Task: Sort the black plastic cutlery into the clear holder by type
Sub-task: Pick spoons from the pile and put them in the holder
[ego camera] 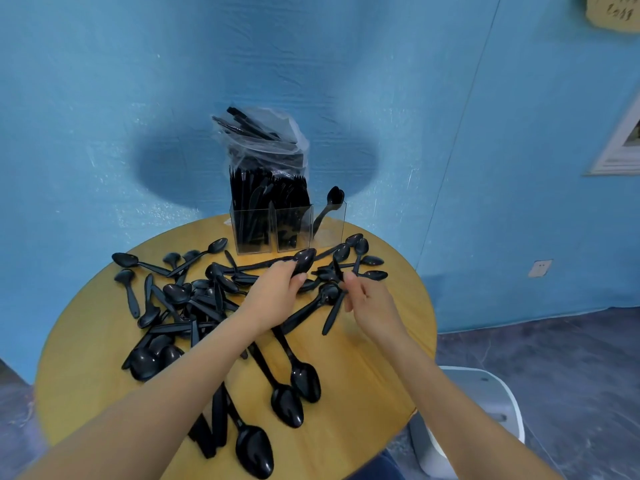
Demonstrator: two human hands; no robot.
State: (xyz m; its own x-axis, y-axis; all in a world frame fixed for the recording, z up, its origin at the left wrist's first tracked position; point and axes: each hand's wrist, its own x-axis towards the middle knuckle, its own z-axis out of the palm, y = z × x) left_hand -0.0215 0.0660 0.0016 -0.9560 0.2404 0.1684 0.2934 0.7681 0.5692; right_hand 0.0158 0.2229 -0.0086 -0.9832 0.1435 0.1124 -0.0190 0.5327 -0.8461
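Observation:
Several black plastic spoons (pixel 173 296) lie scattered over a round yellow wooden table (pixel 388 358). At the table's far edge stands the clear holder (pixel 332 223). Its left and middle compartments are packed with black cutlery, and the right one holds a single spoon (pixel 330 206). My left hand (pixel 273 294) grips a spoon whose bowl (pixel 304 259) sticks out above the fingers, just in front of the holder. To its right, my right hand (pixel 363 299) pinches a thin black handle (pixel 337 270) in the pile.
A clear plastic bag (pixel 259 136) with more black cutlery sits on top of the holder. Behind the table is a blue wall. A white stool (pixel 485 403) stands on the floor at the right, close to the table edge.

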